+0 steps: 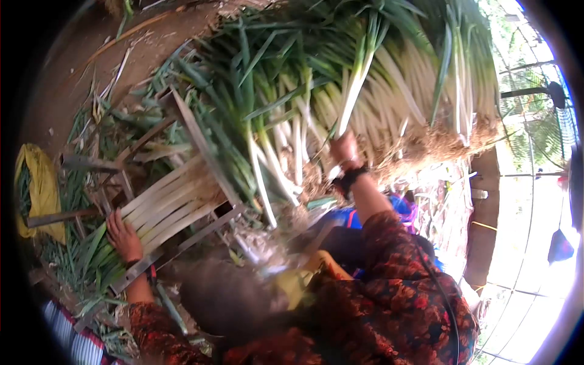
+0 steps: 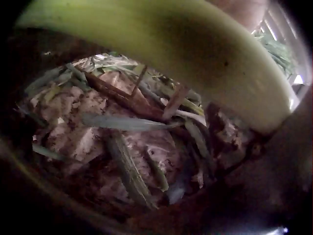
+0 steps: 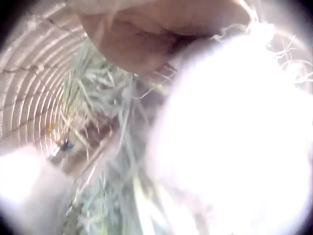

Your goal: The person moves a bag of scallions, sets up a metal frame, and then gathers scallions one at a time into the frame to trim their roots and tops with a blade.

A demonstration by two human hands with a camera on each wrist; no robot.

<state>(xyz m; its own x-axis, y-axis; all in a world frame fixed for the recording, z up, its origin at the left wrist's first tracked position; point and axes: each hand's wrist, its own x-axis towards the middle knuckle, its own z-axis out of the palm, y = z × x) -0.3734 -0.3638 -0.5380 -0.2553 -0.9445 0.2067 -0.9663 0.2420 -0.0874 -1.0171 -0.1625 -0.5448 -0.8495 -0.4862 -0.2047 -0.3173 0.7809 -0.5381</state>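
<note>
In the head view, the right hand (image 1: 345,151) grips a leek (image 1: 356,91) near its root end, in front of a large heap of leeks (image 1: 420,79). The left hand (image 1: 125,237) lies with its fingers extended on several leeks (image 1: 173,198) set side by side on a metal frame (image 1: 198,131). In the left wrist view, a pale green stalk (image 2: 195,44) crosses close to the camera. The right wrist view shows part of the right hand (image 3: 142,39) beside an overexposed white shape (image 3: 234,137).
Leaf scraps (image 1: 140,128) litter the ground around the frame. A yellow sack (image 1: 45,194) lies at the far left. A wooden post (image 1: 486,213) and wire mesh (image 1: 529,152) stand at the right, and a blurred head (image 1: 228,298) shows at the bottom.
</note>
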